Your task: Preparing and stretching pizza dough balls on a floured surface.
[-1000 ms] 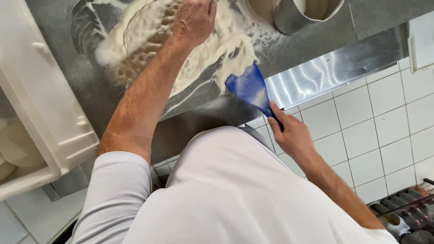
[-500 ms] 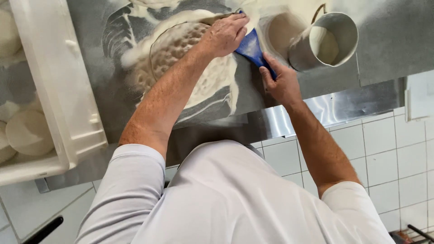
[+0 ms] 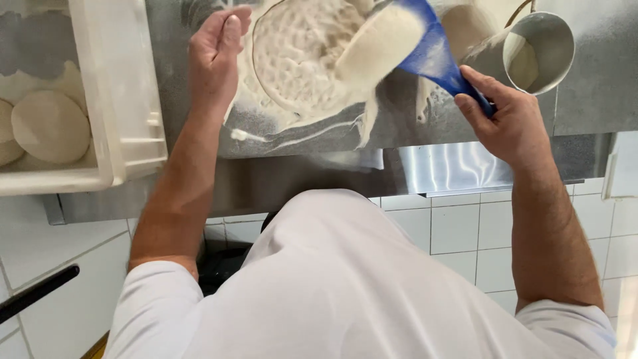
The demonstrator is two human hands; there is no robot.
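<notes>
A flat, dimpled dough disc lies on the floured steel counter. My left hand rests at the disc's left edge, fingers bent, holding nothing. My right hand grips a blue scraper by its lower end. The blade is tilted over the disc's right side, with a pale lump of dough or flour against it.
A metal cup with flour inside stands just right of the scraper. A white plastic tray at the left holds round dough balls. White tiles cover the floor below the counter edge. A dark handle juts in at lower left.
My left hand slid off the top of the disc to its left edge. My right hand moved right and tilted the scraper up with the pale lump on it.
</notes>
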